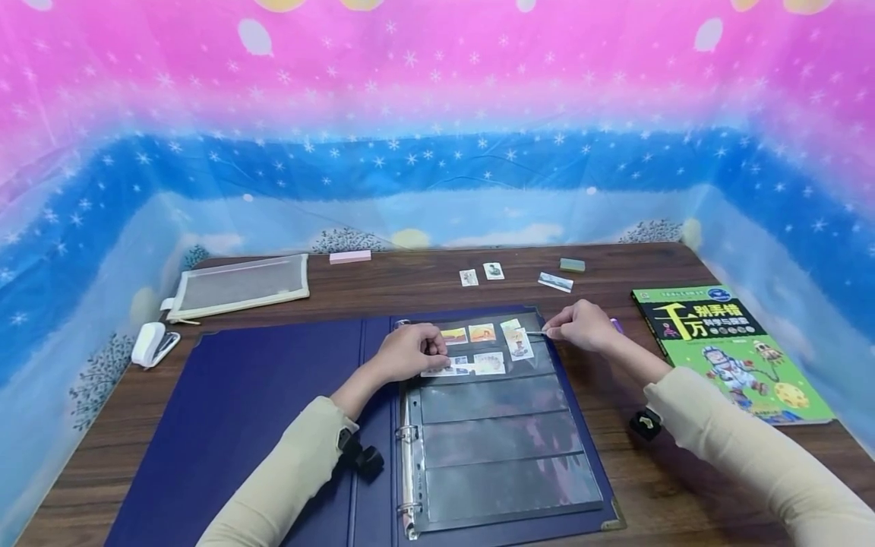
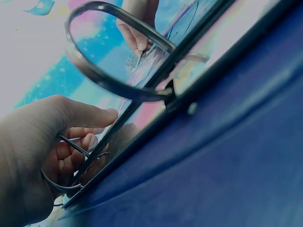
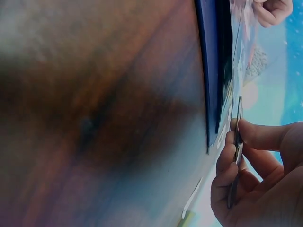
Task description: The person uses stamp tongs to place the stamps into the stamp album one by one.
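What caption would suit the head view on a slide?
Right hand holds tweezers at a stamp over a clear-pocketed binder page; left hand near other stamps.

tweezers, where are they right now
In the head view, the tweezers are right of centre, pinched in the right hand, their tips by the rightmost stamp on the upper part of the album page.
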Motion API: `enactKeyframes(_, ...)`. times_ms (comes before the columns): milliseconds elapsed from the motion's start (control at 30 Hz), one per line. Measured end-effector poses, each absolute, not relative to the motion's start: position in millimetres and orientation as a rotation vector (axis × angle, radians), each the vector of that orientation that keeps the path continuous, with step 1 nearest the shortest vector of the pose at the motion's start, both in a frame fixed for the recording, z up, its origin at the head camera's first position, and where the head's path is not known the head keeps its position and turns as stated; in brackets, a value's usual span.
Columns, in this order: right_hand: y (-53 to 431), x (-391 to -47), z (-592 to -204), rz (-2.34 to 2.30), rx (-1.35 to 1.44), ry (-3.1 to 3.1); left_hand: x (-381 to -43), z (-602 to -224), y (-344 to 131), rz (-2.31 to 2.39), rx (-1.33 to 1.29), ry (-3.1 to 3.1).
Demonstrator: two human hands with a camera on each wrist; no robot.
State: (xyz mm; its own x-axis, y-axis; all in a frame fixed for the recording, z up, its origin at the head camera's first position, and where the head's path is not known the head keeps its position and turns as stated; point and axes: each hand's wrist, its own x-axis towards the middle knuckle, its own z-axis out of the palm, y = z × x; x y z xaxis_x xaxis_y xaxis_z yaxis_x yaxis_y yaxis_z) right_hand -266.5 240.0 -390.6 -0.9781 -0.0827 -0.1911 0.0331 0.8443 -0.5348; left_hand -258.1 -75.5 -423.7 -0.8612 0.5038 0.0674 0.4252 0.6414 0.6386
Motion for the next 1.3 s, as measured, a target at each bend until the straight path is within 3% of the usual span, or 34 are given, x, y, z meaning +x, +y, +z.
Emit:
enactKeyframes(533, 242, -263, -390, -0.689, -0.225, 2.826, -257, -422, -77, 1.052, 0.750, 2.711)
enactKeyframes(1300, 246, -301, -370, -0.564, -0.691, 2.534, -257, -423, -76, 1.115, 0.826, 2.681)
